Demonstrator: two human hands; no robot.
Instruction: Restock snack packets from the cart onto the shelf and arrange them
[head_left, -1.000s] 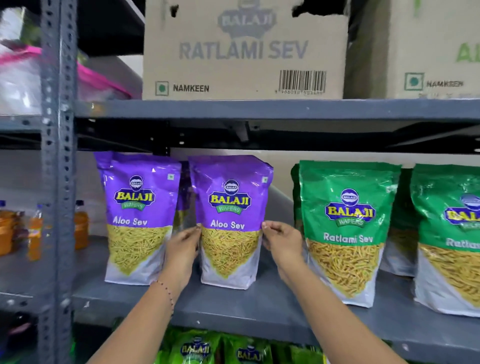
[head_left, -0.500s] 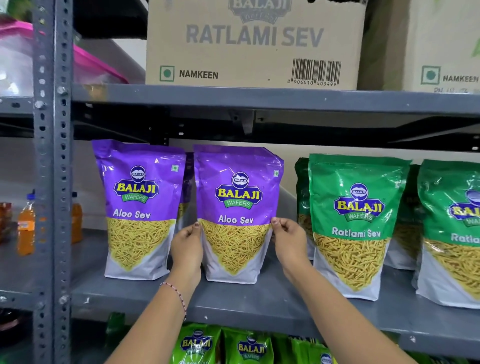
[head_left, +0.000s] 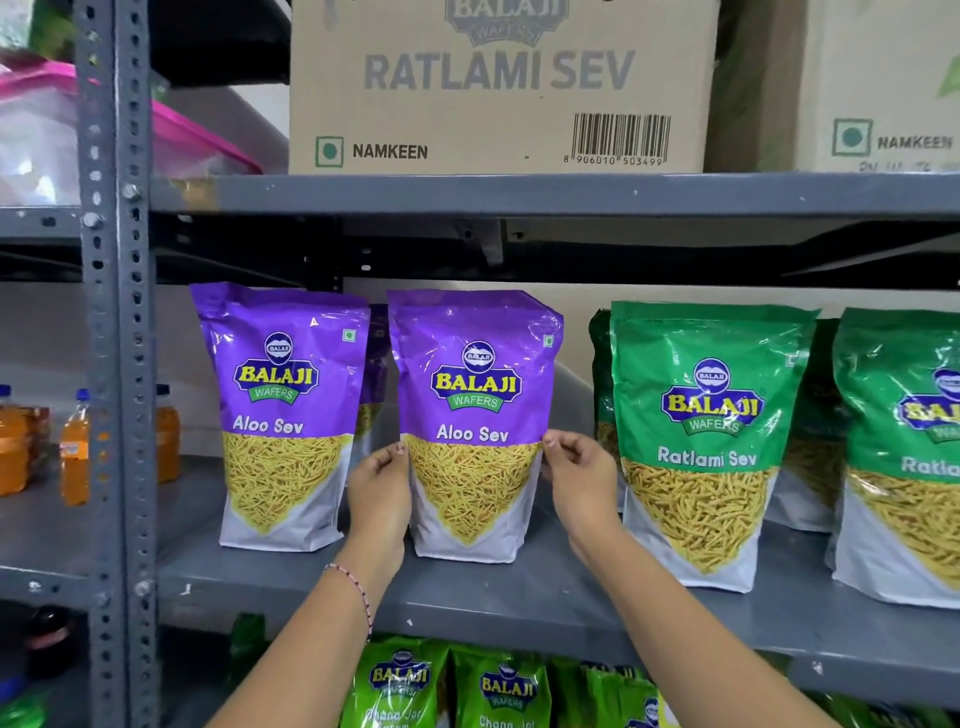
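- My left hand (head_left: 379, 493) and right hand (head_left: 579, 480) flank the second Aloo Sev packet (head_left: 475, 415), one on each side edge, at about mid-height where the purple meets the clear window.
- The packet sits directly between my two sets of fingers, upright on the shelf (head_left: 519, 592), long axis vertical, base flat on the grey metal.
- Left fingers (head_left: 397, 452) curl loosely against the packet's left edge; right fingers (head_left: 558, 441) are pinched on the right edge seam. Both look like light steadying contact, not a full lift; the grip is narrow, hands mostly closed around the thin edges.
- Both hands are equally near; neither leads.
- To the left of my left fingers stands the first Aloo Sev packet (head_left: 283, 410), just beside, apart by a small gap, with another purple packet partly hidden behind the gap.
- To the right of my right fingers is a Ratlami Sev packet (head_left: 701, 441), green, near but not touching the held one.
- The held packet looks glossy, crinkly, top slightly bowed, faces forward, label level.
- My guess: next is a small nudge to square it, then release; soft film may slump or tip if let go unevenly.
- The cart is not in view.
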